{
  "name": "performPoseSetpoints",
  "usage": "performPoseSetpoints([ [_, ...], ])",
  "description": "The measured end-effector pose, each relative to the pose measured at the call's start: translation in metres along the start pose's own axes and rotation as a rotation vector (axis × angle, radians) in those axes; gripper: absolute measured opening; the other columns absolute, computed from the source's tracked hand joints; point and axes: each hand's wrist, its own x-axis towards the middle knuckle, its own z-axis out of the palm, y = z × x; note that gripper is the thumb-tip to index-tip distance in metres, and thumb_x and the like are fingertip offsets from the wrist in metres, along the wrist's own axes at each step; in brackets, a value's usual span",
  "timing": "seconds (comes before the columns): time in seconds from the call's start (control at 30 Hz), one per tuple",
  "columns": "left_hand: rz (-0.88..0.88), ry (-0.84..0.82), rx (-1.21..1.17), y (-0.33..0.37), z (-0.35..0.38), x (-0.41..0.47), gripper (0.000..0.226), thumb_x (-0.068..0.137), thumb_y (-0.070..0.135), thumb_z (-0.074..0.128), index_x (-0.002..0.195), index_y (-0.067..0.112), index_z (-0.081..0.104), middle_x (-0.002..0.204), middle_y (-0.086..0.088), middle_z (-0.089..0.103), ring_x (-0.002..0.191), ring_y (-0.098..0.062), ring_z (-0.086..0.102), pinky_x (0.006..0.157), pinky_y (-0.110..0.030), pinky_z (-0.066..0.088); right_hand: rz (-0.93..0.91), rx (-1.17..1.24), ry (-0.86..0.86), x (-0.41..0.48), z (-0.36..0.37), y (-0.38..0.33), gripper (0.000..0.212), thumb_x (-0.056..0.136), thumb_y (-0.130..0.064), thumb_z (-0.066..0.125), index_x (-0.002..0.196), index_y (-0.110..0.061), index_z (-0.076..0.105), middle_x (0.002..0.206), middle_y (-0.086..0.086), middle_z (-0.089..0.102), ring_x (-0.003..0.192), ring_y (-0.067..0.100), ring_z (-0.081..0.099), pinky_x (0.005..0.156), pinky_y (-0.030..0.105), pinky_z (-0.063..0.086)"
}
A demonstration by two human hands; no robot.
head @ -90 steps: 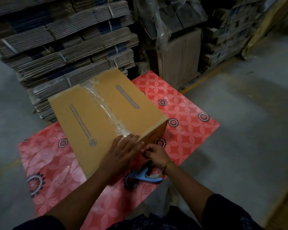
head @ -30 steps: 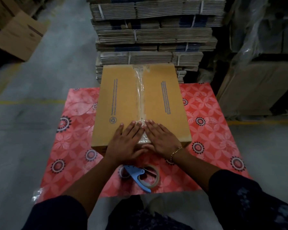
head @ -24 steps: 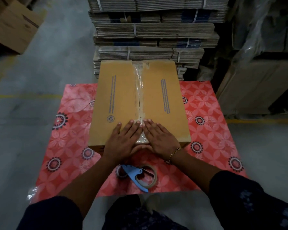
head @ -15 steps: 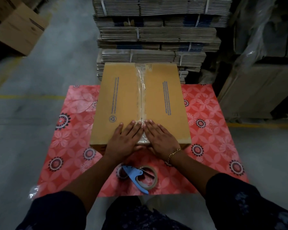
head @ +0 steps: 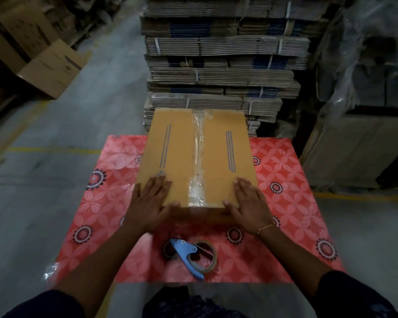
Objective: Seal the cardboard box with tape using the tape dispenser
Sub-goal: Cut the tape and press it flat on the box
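Note:
A closed brown cardboard box (head: 177, 148) lies on a red flower-patterned sheet (head: 283, 180). A strip of clear tape (head: 197, 157) runs along its centre seam from the far edge down over the near edge. My left hand (head: 151, 203) lies flat on the near left corner of the box, fingers spread. My right hand (head: 248, 200), with a gold bracelet at the wrist, lies flat on the near right corner. The blue tape dispenser (head: 190, 254) with its roll of tape rests on the sheet just in front of the box, between my forearms, untouched.
A tall stack of strapped flat cartons (head: 218, 65) stands right behind the box. A large box (head: 354, 150) and plastic-wrapped goods are at the right. More boxes (head: 48, 67) sit at the far left. Grey concrete floor with yellow lines surrounds the sheet.
Both hands have slid apart from the taped seam at the near edge to the box's two near corners. The dispenser has stayed where it lay.

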Motion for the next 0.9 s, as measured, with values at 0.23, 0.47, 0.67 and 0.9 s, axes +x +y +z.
performPoseSetpoints([
  [0.23, -0.593, 0.074, -0.554, -0.004, -0.002, -0.005, 0.108, 0.081, 0.08, 0.051, 0.158, 0.012, 0.017, 0.164, -0.017, 0.028, 0.147, -0.038, 0.035, 0.112, -0.052, 0.038, 0.401, 0.696, 0.062, -0.002, 0.006, 0.015, 0.107, 0.079, -0.07, 0.06, 0.158, -0.019, 0.009, 0.165, 0.007, 0.022, 0.148, 0.026, 0.029, 0.121, 0.043, 0.027],
  [0.47, -0.704, 0.087, -0.841, -0.009, -0.014, -0.004, 0.082, 0.065, 0.071, 0.078, 0.13, 0.029, 0.05, 0.12, -0.002, 0.069, 0.105, -0.029, 0.066, 0.084, -0.041, 0.054, 0.456, 1.052, -0.01, 0.008, 0.02, 0.04, 0.072, 0.068, -0.053, 0.085, 0.129, -0.024, 0.06, 0.119, -0.002, 0.074, 0.107, 0.018, 0.071, 0.096, 0.05, 0.055],
  [0.67, -0.668, 0.117, -0.845, -0.051, -0.029, -0.023, 0.084, 0.057, 0.075, 0.073, 0.125, 0.029, 0.056, 0.11, 0.001, 0.072, 0.098, -0.026, 0.068, 0.082, -0.042, 0.056, 0.428, 1.031, 0.048, 0.005, 0.004, -0.012, 0.081, 0.064, -0.062, 0.082, 0.131, -0.026, 0.055, 0.119, -0.005, 0.071, 0.108, 0.017, 0.068, 0.097, 0.047, 0.054],
  [0.9, -0.703, 0.186, -0.787, -0.13, -0.058, -0.044, 0.081, 0.063, 0.066, 0.077, 0.131, 0.027, 0.053, 0.112, -0.001, 0.068, 0.102, -0.029, 0.065, 0.084, -0.042, 0.053, 0.382, 1.078, 0.005, 0.027, 0.005, -0.107, 0.066, 0.081, -0.036, 0.079, 0.138, -0.028, 0.046, 0.114, -0.017, 0.065, 0.105, 0.01, 0.064, 0.089, 0.029, 0.05],
])
